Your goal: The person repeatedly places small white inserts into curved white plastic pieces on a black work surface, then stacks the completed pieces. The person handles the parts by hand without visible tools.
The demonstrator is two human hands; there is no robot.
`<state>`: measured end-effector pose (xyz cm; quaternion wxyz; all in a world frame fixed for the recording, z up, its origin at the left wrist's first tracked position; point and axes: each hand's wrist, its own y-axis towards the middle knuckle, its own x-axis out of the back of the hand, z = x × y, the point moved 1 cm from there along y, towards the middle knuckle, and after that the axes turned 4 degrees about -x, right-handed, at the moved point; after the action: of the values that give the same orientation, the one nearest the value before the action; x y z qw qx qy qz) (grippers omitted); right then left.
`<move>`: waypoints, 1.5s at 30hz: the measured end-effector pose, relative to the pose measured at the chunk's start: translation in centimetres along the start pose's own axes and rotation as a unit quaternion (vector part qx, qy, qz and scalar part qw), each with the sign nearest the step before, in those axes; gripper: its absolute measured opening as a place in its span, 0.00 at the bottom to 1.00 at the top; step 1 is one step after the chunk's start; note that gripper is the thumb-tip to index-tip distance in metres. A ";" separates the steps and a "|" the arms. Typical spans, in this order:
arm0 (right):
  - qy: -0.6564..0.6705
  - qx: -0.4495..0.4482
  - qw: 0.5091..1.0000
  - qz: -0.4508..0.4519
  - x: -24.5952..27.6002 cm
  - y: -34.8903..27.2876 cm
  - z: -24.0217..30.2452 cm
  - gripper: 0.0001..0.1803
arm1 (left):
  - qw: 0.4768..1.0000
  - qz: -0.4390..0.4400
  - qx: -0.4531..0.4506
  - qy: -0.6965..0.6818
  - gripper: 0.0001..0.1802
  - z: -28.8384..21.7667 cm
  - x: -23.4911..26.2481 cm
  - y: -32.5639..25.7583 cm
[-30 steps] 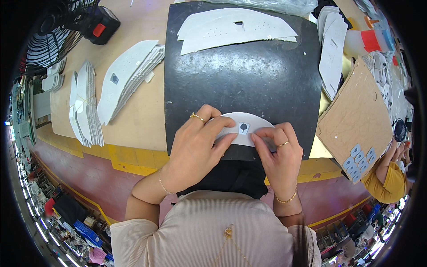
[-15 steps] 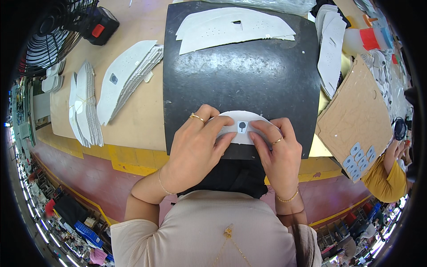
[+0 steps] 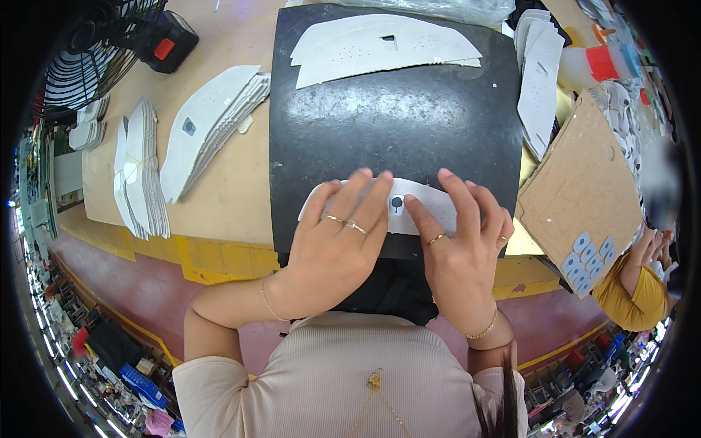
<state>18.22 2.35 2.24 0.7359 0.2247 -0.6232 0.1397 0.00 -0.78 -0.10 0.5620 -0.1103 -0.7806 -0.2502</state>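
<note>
A curved white cut piece [image 3: 443, 210] lies flat at the near edge of a black mat [image 3: 394, 135]. At its middle sits a small pale patch with a dark tree shape [image 3: 396, 205]. My left hand [image 3: 337, 237] is stretched over the piece's left part, its fingers extended and slightly blurred. With fingers spread, my right hand [image 3: 467, 252] rests over the right part, one finger touching or close to the patch's right edge. Neither hand grips anything. Toward the mat's far end, overlapping white curved pieces [image 3: 365, 47] lie, the top one with a small cutout.
On the left stand a stack of white pieces [image 3: 208, 120], tied bundles [image 3: 142, 175] and a black fan [image 3: 80, 62]. To the right are more white pieces [image 3: 539, 87], a bottle with a red band [image 3: 600, 64] and a brown board [image 3: 584, 168] bearing several small patches [image 3: 588, 261]. Another person [image 3: 635, 296] sits beyond.
My fingers, earlier pinched on both sides of the patch, have released and spread out. The white piece now lies flatter on the mat, with more of its length showing.
</note>
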 end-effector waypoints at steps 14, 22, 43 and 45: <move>0.048 0.042 0.998 0.016 -2.3 -0.7 0.1 0.28 | 0.992 0.069 -0.044 0.091 0.19 -1.5 -0.5 -0.6; 0.272 -0.031 0.956 -0.104 -1.9 -0.4 -5.3 0.31 | 0.986 0.028 0.132 -0.098 0.25 2.5 1.9 1.9; -0.245 -0.349 0.879 -0.213 1.7 -19.3 -34.9 0.17 | 0.844 -0.194 0.430 -0.255 0.12 13.8 7.9 -5.2; -0.213 -0.364 0.879 -0.222 1.4 -17.8 -34.3 0.18 | 0.813 -0.232 0.471 -0.253 0.13 15.7 8.2 -7.8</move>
<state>56.47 4.24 -3.34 0.6273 0.0980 -0.7056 -0.3146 -19.25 -0.22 1.62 0.2529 0.2927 -0.9201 0.0613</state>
